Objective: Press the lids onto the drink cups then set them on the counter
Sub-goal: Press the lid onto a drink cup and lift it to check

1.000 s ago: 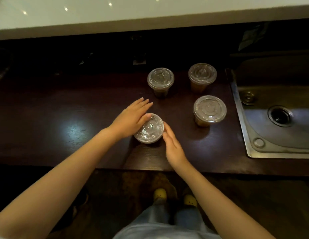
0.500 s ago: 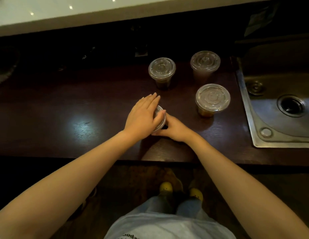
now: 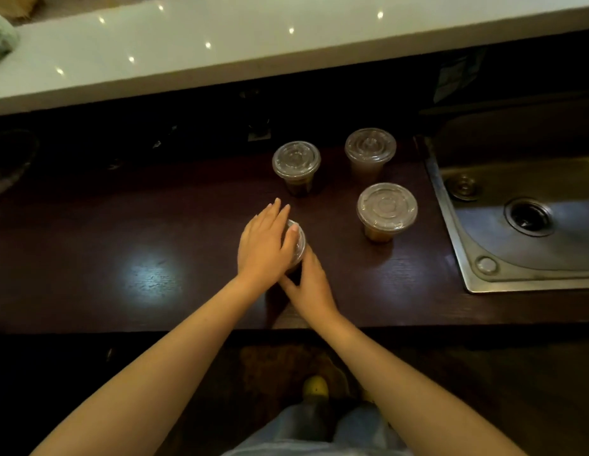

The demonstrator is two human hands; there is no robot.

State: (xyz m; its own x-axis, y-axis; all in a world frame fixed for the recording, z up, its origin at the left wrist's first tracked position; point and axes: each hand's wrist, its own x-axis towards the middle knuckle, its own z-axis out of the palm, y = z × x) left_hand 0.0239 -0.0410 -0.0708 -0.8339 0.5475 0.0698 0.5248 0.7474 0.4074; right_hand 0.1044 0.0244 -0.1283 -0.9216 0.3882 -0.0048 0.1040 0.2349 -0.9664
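Note:
A clear plastic cup of brown drink stands on the dark wooden counter [image 3: 122, 232], with its clear lid [image 3: 299, 243] showing as a sliver past my fingers. My left hand [image 3: 263, 245] lies flat on top of that lid, palm down. My right hand [image 3: 307, 284] wraps the cup's side from the near right, below the lid. Most of the cup is hidden by both hands. Three other lidded cups stand behind and to the right: one at the back middle [image 3: 296, 164], one at the back right [image 3: 370, 151], one nearer on the right [image 3: 386, 209].
A steel sink [image 3: 529, 245] with a drain is set into the counter at the right. A raised white ledge [image 3: 187, 60] runs along the back, over a dark recess. The counter's front edge is just below my wrists.
My left hand has slid from beside the lid onto its top, covering it. My right hand has closed round the cup's side. The camera view has shifted slightly.

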